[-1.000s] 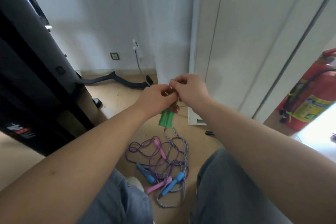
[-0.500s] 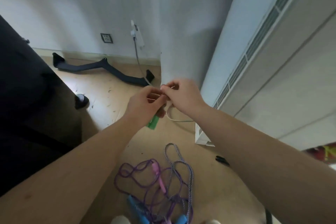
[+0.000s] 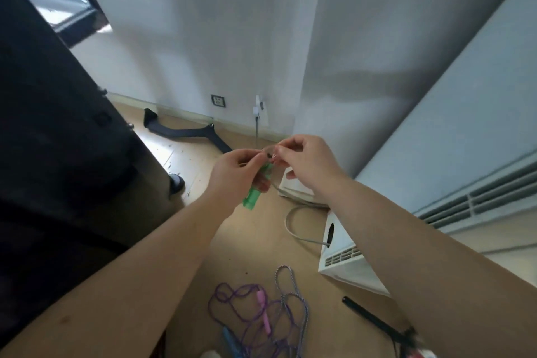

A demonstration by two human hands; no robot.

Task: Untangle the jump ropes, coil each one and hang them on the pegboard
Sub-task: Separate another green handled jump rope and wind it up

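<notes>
The left hand (image 3: pixel 235 174) grips the green handles (image 3: pixel 252 197), and the right hand (image 3: pixel 305 164) pinches a thin cord (image 3: pixel 268 150) just at their top, though it is too blurred to see how it winds. A firm pinch and snug, even turns seem the way, or the coil may spring loose. The other ropes (image 3: pixel 261 314) lie tangled on the floor (image 3: pixel 247 241) below, and no pegboard is in sight.

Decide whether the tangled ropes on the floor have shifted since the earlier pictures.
No. The tangled ropes keep their place on the floor left of the white unit; only the camera tilted upward.
</notes>
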